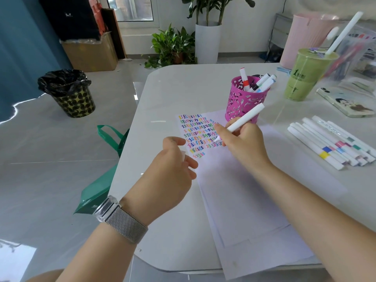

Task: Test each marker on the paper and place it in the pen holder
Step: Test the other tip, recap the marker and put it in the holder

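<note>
While the left hand (173,169) curls loosely around what looks like the cap, just off the paper (240,200), the right hand (242,141) grips the marker (241,122), tip at the squiggles. Best make one short stroke in a blank gap, recap, then drop it into the pen holder (244,98) beyond.

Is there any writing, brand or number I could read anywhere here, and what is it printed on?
"1": large dark figure on the green drink cup; the characters beside it are too blurred to read.
Small white mark on the green bag: too small to read.
Grey print on the loose markers: blurred.
Squiggles on the paper: colour tests, not words.
</note>
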